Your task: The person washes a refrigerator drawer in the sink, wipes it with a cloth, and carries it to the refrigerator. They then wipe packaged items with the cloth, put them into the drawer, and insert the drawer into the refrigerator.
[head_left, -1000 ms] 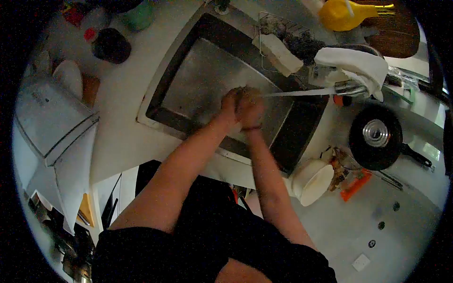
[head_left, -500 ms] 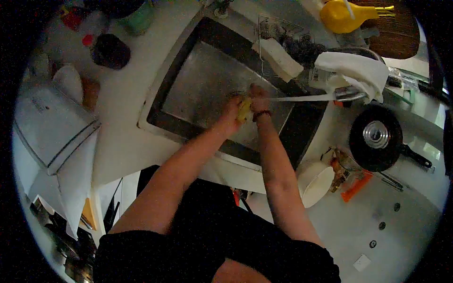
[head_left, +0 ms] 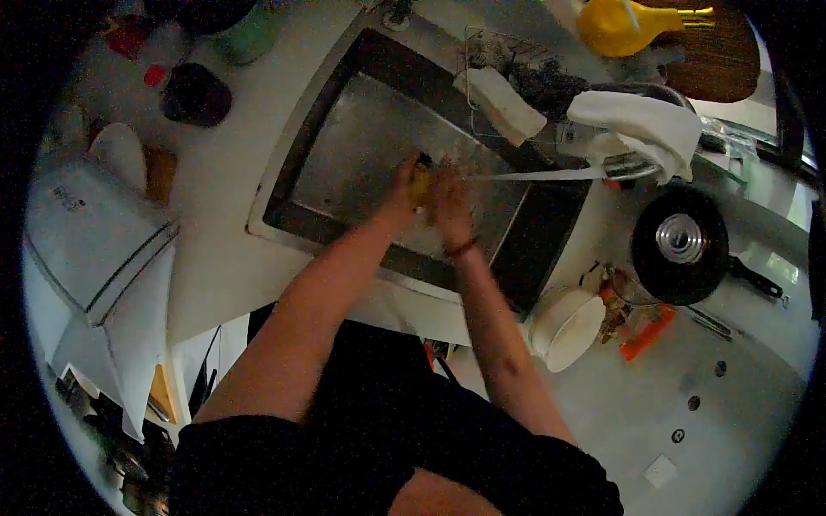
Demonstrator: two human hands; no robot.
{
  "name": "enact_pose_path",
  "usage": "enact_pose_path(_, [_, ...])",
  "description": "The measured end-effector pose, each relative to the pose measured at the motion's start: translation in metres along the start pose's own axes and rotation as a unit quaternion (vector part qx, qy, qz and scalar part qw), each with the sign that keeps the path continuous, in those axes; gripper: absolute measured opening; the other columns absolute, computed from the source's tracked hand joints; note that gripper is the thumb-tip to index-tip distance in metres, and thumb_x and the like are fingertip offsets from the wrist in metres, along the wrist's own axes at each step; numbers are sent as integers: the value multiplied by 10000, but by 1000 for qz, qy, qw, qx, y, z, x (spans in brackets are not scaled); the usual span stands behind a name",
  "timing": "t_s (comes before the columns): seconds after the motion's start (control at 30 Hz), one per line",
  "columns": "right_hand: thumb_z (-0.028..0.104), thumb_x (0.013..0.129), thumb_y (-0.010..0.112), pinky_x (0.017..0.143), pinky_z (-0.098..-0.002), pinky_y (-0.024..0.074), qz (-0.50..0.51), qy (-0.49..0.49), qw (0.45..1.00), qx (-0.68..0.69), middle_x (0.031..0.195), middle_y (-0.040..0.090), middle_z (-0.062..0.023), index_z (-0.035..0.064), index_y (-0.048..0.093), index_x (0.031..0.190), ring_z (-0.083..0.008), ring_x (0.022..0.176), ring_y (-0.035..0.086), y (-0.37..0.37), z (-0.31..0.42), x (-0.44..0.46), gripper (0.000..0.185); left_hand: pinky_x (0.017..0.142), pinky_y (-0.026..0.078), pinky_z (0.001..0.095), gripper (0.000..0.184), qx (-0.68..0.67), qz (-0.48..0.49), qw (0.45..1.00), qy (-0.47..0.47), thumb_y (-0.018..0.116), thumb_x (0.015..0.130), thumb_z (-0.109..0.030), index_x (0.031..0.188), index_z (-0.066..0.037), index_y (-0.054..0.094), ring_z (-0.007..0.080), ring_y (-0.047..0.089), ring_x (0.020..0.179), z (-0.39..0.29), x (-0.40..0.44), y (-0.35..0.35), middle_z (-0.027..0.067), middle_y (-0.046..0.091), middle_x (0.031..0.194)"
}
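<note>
Beside the sink (head_left: 374,254), a pan (head_left: 684,288) holds a disc (head_left: 679,238); over the sink, our left hand (head_left: 398,199) grips a yellow item (head_left: 421,184) beside our right hand (head_left: 452,205), its grip indiscernible.

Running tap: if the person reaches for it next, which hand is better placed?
Probably the right hand: it is on the side nearer the tap, at the end of the water stream. The left hand is farther away and appears to hold the yellow item.
</note>
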State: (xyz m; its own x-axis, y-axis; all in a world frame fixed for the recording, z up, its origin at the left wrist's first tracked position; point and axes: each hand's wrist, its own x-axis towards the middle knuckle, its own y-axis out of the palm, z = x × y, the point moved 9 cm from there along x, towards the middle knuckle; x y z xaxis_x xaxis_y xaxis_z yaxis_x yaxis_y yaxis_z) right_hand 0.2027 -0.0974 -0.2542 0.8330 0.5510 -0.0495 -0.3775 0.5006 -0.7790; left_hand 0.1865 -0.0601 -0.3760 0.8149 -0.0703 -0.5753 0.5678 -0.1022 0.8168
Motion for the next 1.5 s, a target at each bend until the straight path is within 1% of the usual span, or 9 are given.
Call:
enact_pose_path(0.27, [334,893,517,735,-373,486,-9,138,990,-17,1163,551,-163,71,542,1092,-292,988,540,-11,-58,28,331,789,498,373,469,160,-38,986,-6,403,946,-485,1131,-86,566,207,591,939,-7,-41,21,66,598,1114])
enact_pose_path(0.5, [392,880,537,781,-407,488,9,313,742,592,1270,473,-152,101,499,1197,-299,1061,526,1,3,-19,432,833,499,406,678,-37,42,997,-51,477,851,-637,1225,-73,512,264,567,1061,-31,-58,25,107,556,1211])
enact_pose_path(0.63, [426,872,548,807,-426,489,3,215,858,467,1332,429,-146,118,474,1256,-303,1103,519,-15,47,-30,498,793,502,378,656,42,33,999,12,497,853,-603,1232,-68,514,263,593,992,-25,-44,15,104,586,1146])
enact_pose_path(0.73, [457,853,574,893,-431,478,-25,-70,993,-88,1395,374,-156,118,437,1310,-317,1162,500,-19,92,-48,586,846,493,399,551,-51,27,998,4,453,895,-526,1188,-71,554,262,597,995,-27,-43,3,100,622,1100])
enact_pose_path(0.83, [407,881,566,703,-451,504,-20,64,982,-174,1359,413,-199,146,564,1189,-310,1100,541,-8,60,-15,403,787,498,375,467,-2,58,997,53,495,892,-465,1138,-75,571,254,604,922,-12,-28,28,90,627,1031])
enact_pose_path(1.0, [416,839,612,729,-446,484,60,311,899,302,1227,512,-215,56,578,1099,-367,1058,551,-13,-47,31,446,745,506,366,407,-19,-11,1000,-2,517,890,-443,1054,-76,577,243,609,856,-4,-43,40,92,623,963])
enact_pose_path(1.13, [362,813,643,776,-396,466,-84,-82,993,-11,1109,580,-150,60,580,1063,-305,1007,567,-38,97,-16,397,749,505,377,401,-65,48,997,2,482,906,-443,1044,-80,577,242,603,865,-21,-7,6,85,616,980])
enact_pose_path(1.23, [307,802,653,928,-393,415,58,11,959,-278,1205,527,-148,78,573,1092,-298,1134,492,-17,95,-6,379,751,505,385,399,-18,14,1000,8,455,917,-443,1037,-83,577,241,597,872,-7,-19,14,79,610,993])
enact_pose_path(1.5, [257,841,577,878,-378,428,-59,-67,996,26,1167,534,-151,41,539,1109,-323,1059,525,-5,49,-5,347,734,501,408,357,-53,4,998,36,410,942,-377,1073,-90,579,243,592,869,-13,2,-19,65,609,975])
